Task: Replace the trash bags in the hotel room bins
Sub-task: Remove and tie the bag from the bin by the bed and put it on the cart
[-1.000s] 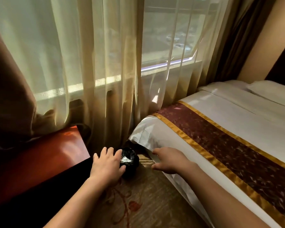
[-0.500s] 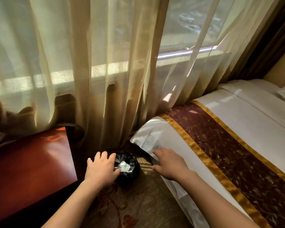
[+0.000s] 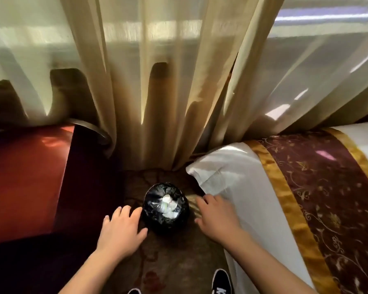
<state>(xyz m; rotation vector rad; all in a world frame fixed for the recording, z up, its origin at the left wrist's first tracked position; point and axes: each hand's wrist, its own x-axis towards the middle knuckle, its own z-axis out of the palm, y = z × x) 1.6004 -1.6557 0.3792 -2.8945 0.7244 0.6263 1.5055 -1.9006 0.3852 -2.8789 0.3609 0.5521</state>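
A small round bin [image 3: 168,228] is standing on the patterned carpet [image 3: 174,259], between a red-brown wooden table [image 3: 23,183] on the left and the corner of a bed [image 3: 232,172] on the right, just in front of the hanging cream curtain [image 3: 157,92]. A black trash bag [image 3: 152,195] is lining it and folding over its rim, and a clear plastic bottle [image 3: 168,205] with some white scraps is lying inside. The left hand [image 3: 120,228] is hovering palm down just beside the bin's left side, its fingers [image 3: 134,212] spread and holding nothing; whether the fingertips are touching the bag cannot be told. The right hand [image 3: 216,218] is hanging near the bin's right side, against the white bed sheet, its fingers [image 3: 206,199] loosely spread and gripping nothing. A dark red bed runner [image 3: 319,187] with gold borders is lying across the bed. A black shoe [image 3: 221,280] is showing at the bottom edge.
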